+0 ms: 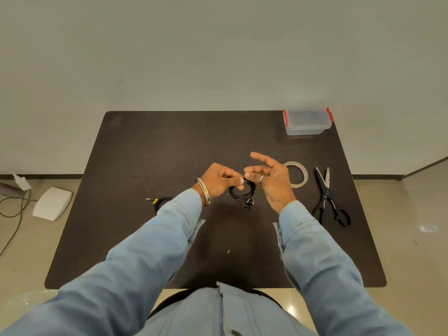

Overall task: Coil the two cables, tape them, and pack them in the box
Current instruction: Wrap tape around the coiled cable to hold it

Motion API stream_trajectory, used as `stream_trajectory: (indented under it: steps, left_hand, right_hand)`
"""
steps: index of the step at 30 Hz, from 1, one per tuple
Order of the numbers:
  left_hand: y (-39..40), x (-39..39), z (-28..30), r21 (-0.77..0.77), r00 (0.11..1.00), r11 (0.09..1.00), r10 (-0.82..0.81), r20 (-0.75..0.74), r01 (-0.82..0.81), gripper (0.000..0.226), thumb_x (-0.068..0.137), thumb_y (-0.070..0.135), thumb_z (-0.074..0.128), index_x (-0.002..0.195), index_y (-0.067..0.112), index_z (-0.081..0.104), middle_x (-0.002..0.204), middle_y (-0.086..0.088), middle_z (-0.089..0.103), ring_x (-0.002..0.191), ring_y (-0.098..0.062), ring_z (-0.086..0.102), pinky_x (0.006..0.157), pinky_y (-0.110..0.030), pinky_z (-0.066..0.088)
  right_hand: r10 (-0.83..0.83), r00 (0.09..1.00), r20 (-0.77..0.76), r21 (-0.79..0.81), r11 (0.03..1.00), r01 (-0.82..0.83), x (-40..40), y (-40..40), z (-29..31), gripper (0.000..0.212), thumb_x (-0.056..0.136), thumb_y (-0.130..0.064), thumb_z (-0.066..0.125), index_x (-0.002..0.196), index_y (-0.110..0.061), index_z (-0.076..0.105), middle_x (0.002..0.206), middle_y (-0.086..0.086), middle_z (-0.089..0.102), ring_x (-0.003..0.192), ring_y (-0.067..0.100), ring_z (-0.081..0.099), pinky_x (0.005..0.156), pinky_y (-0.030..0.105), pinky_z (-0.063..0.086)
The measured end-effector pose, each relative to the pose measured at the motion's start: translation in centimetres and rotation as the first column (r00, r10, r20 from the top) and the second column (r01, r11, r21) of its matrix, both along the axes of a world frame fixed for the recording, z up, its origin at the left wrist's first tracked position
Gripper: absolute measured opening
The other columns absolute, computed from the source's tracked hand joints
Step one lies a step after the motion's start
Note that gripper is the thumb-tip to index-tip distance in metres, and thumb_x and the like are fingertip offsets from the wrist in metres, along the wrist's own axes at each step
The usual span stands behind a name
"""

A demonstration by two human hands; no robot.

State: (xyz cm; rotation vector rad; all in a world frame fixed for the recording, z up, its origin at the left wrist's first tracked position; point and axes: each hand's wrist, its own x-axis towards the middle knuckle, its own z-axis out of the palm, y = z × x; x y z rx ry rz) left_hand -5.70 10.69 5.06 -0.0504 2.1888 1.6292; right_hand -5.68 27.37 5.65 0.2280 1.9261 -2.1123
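Both hands are raised over the middle of the dark desk (pixel 169 141), working on a small black coiled cable (pixel 242 192). The left hand (pixel 219 180) grips the coil at its upper left, fingers curled in and the thumb pressed against the loop. The right hand (pixel 269 180) pinches the coil's top right between thumb and forefinger, while its other fingers fan out, loose and straight, toward the far edge of the desk. The coil hangs between the two hands just above the surface, and a connector end dangles from its lower side. Whether any tape is already on it, I cannot tell — the fingers cover that spot.

A second cable (pixel 162 202) lies on the desk to the left, mostly hidden behind the left sleeve (pixel 145 238); only a dark arc shows, with a yellow tag and a thin plug tip poking out to the left.

To the right of the hands a roll of tape (pixel 301 183) lies flat, partly behind the right hand. Just beside it, further right, lies a pair of black-handled scissors (pixel 327 192), blades apart and pointing away. At the far right corner stands a clear plastic box (pixel 306 126) with red clips — its lid on, well apart from the hands.
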Motion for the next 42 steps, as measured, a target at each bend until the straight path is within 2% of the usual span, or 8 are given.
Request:
stream_trajectory:
  steps: [6, 11, 16, 23, 28, 37, 40, 42]
  left_hand:
    - [0.1, 0.2, 0.3, 0.082, 0.985, 0.993, 0.078, 0.154, -0.091, 0.013, 0.083, 0.006, 0.066, 0.074, 0.011, 0.074, 0.064, 0.004, 0.072, 0.074, -0.007, 0.065, 0.093, -0.028, 0.045]
    - [0.8, 0.0, 0.8, 0.066, 0.944, 0.968, 0.218, 0.249, -0.241, 0.012, 0.085, 0.005, 0.063, 0.089, -0.004, 0.07, 0.049, 0.008, 0.065, 0.049, 0.004, 0.058, 0.046, -0.009, 0.043]
    - [0.9, -0.2, 0.4, 0.058, 0.864, 0.952, 0.245, 0.44, -0.299, 0.014, 0.084, 0.014, 0.066, 0.071, 0.015, 0.068, 0.052, 0.007, 0.066, 0.072, -0.015, 0.051, 0.067, -0.028, 0.035]
    - [0.9, -0.5, 0.3, 0.168, 0.745, 0.938, 0.124, 0.655, -0.305, 0.015, 0.09, 0.022, 0.057, 0.076, 0.02, 0.063, 0.053, 0.01, 0.064, 0.071, -0.008, 0.048, 0.092, -0.04, 0.033]
    - [0.5, -0.9, 0.6, 0.105, 0.779, 0.982, 0.059, 0.624, -0.158, 0.026, 0.084, 0.045, 0.062, 0.075, 0.02, 0.065, 0.062, 0.009, 0.064, 0.079, -0.013, 0.053, 0.097, -0.047, 0.032]
    - [0.8, -0.7, 0.6, 0.06, 0.858, 0.979, 0.14, 0.494, -0.194, 0.018, 0.09, 0.03, 0.061, 0.078, 0.017, 0.067, 0.049, 0.01, 0.059, 0.068, -0.009, 0.052, 0.09, -0.043, 0.035]
    - [0.3, -0.9, 0.5, 0.037, 0.909, 0.979, 0.17, 0.381, -0.199, 0.022, 0.09, 0.032, 0.059, 0.081, 0.015, 0.069, 0.052, 0.01, 0.058, 0.074, -0.012, 0.05, 0.076, -0.031, 0.039]
    - [0.2, -0.9, 0.2, 0.04, 0.942, 0.979, 0.179, 0.285, -0.198, 0.025, 0.091, 0.027, 0.058, 0.074, 0.012, 0.068, 0.053, 0.008, 0.058, 0.069, -0.011, 0.05, 0.053, -0.015, 0.044]
  right_hand:
    - [0.02, 0.997, -0.068, 0.086, 0.996, -0.014, 0.1, -0.1, 0.1, 0.05, 0.076, 0.009, 0.07, 0.121, -0.011, 0.06, 0.083, 0.01, 0.072, 0.082, 0.02, 0.071, 0.082, 0.029, 0.057]
    - [0.109, 0.969, -0.224, 0.288, 0.957, -0.041, 0.4, -0.2, -0.3, 0.046, 0.073, 0.007, 0.074, 0.11, -0.018, 0.063, 0.08, 0.003, 0.074, 0.081, 0.015, 0.072, 0.087, 0.034, 0.055]
    - [0.2, 0.915, -0.35, 0.457, 0.889, -0.02, 1.0, 0.1, -1.1, 0.044, 0.073, 0.007, 0.074, 0.107, -0.019, 0.066, 0.076, -0.007, 0.073, 0.087, 0.002, 0.069, 0.105, 0.029, 0.042]
    - [0.215, 0.905, -0.366, 0.431, 0.902, -0.04, 0.9, 1.0, -1.3, 0.048, 0.076, 0.016, 0.065, 0.116, -0.01, 0.064, 0.078, 0.002, 0.073, 0.086, 0.012, 0.071, 0.091, 0.036, 0.055]
    - [0.299, 0.865, -0.402, 0.485, 0.871, -0.075, 0.3, 1.4, -1.4, 0.065, 0.072, 0.026, 0.057, 0.123, -0.014, 0.06, 0.077, 0.002, 0.072, 0.082, 0.011, 0.071, 0.087, 0.021, 0.054]
    - [0.462, 0.799, -0.385, 0.575, 0.797, -0.183, 0.5, 2.8, -1.5, 0.078, 0.072, 0.026, 0.049, 0.14, -0.013, 0.044, 0.085, 0.006, 0.075, 0.105, 0.013, 0.065, 0.1, 0.022, 0.045]
    - [0.238, 0.923, -0.303, 0.325, 0.936, -0.135, 1.2, 3.7, -1.5, 0.064, 0.081, 0.023, 0.05, 0.135, -0.011, 0.048, 0.086, 0.015, 0.074, 0.104, 0.02, 0.067, 0.098, 0.037, 0.049]
    - [0.027, 0.97, -0.243, 0.092, 0.996, -0.005, 1.2, 3.5, -1.0, 0.05, 0.083, 0.015, 0.059, 0.126, -0.01, 0.056, 0.095, 0.017, 0.072, 0.1, 0.026, 0.068, 0.094, 0.04, 0.052]
